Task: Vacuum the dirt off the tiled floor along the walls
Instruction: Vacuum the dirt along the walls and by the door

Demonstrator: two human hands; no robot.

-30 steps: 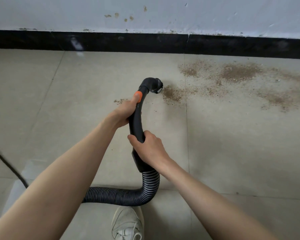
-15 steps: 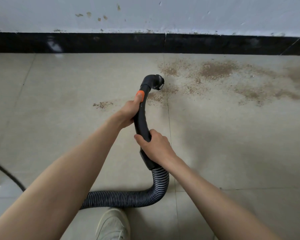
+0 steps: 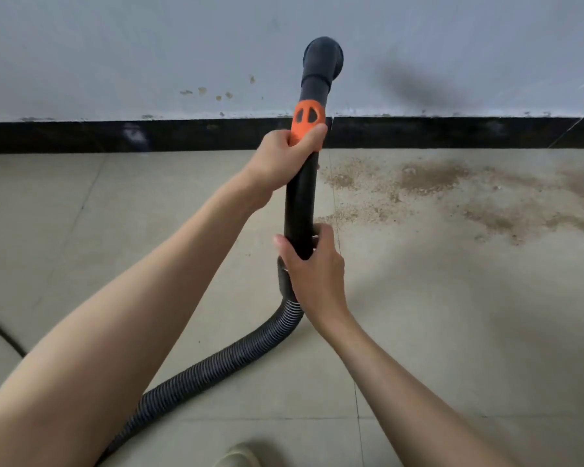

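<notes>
While the black vacuum wand [image 3: 300,203] is held nearly upright in front of the wall [image 3: 115,55], its curved nozzle end [image 3: 322,59] is seen lifted clear of the tiled floor [image 3: 452,315], set against the pale plaster above the black skirting [image 3: 81,136]. The left hand [image 3: 284,153] is wrapped around the wand at the orange collar [image 3: 309,121], thumb laid across the collar's lower edge. The right hand [image 3: 316,267] is closed around the lower part of the wand, just above the point where the ribbed hose [image 3: 216,372] is joined; each grip is thus fully curled on the wand. From there the hose is trailed down and to the left across the floor. Brown dirt [image 3: 429,178] is spread over the tiles to the right of the wand, near the skirting, with a thinner patch just beside the right hand. A dark cable [image 3: 0,332] is seen at the left edge, and the toe of a pale shoe [image 3: 240,456] at the bottom.
</notes>
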